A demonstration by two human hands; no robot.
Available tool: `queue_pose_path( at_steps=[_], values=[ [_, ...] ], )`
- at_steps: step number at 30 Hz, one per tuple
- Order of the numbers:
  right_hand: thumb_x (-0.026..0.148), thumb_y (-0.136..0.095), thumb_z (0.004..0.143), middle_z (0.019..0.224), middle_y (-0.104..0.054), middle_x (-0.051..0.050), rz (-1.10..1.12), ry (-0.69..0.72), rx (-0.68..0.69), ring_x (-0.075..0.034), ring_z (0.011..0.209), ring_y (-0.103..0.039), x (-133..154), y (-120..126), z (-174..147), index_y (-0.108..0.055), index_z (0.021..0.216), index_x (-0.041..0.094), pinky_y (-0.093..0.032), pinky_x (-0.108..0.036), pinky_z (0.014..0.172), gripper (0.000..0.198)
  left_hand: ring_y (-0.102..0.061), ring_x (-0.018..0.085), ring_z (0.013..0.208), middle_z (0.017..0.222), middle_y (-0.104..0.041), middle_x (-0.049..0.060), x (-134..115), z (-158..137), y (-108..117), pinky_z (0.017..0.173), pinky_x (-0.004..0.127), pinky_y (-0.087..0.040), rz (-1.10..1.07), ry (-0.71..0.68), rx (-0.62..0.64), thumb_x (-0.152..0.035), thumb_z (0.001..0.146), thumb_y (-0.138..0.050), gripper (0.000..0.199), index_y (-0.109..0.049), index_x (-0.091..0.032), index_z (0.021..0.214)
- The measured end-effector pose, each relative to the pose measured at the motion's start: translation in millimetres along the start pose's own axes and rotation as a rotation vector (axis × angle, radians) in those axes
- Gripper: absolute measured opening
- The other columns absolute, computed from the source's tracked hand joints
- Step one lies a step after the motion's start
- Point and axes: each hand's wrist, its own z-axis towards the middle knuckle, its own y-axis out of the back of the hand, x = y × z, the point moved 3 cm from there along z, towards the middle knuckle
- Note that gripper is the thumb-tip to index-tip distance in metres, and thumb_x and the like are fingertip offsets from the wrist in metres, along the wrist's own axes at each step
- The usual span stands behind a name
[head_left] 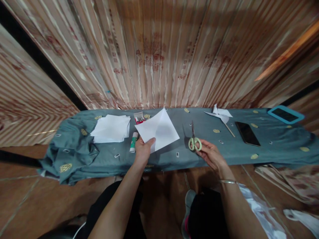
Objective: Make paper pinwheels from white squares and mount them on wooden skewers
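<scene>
The left hand [144, 150] pinches the paper [159, 128]; right of it, the right hand's [209, 153] closed fingers hold scissors [193, 134], blades pointing away.

Left on the grey-green patterned cloth [226, 152] sits the white paper stack [111, 128], and right of it the green-and-white cylindrical glue stick [134, 142], before the small red-and-white cardboard box [139, 118]. Mid-scene, the square white paper sheet [161, 127] is in the left hand [144, 148], the green-handled metal scissors [193, 137] in the right hand [210, 154]! Further right come the white paper pinwheel [220, 116], the black rectangular phone [247, 133] and, far end, the blue-framed dark panel [286, 114].
</scene>
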Motion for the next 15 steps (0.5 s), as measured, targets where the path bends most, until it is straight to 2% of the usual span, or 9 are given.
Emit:
queue_pose_path(
  at_steps=[4,9,15],
  values=[
    [0.025,-0.084,0.057,0.077,-0.073,-0.001,0.178,-0.071,0.043,-0.015,0.066,-0.071,-2,-23,-2,-0.071,0.082,0.021,-0.048,-0.013,0.040,0.029,-0.065,0.019,0.067,0.079,-0.073,0.006,-1,1,3,0.068,0.030,-0.050,0.013,-0.003,-0.016,-0.021,0.049,-0.077,0.036,-0.070,-0.011,0.083],
    [0.024,-0.087,0.054,0.077,-0.074,-0.002,0.319,-0.087,0.080,-0.012,0.065,-0.069,-7,-37,-3,-0.072,0.080,0.018,-0.055,-0.013,0.053,0.031,-0.063,0.017,0.066,0.079,-0.073,0.005,-16,9,15,0.069,0.030,-0.050,0.045,-0.104,-0.067,-0.023,0.048,-0.080,0.035,-0.071,-0.012,0.081],
    [0.031,-0.087,0.055,0.071,-0.071,-0.002,0.234,-0.169,0.190,-0.009,0.063,-0.065,-20,-53,-22,-0.074,0.083,0.017,-0.055,-0.016,0.061,0.034,-0.063,0.017,0.068,0.074,-0.072,0.004,-28,13,26,0.070,0.030,-0.050,0.069,-0.149,-0.090,-0.025,0.046,-0.082,0.035,-0.071,-0.012,0.076]
  ],
)
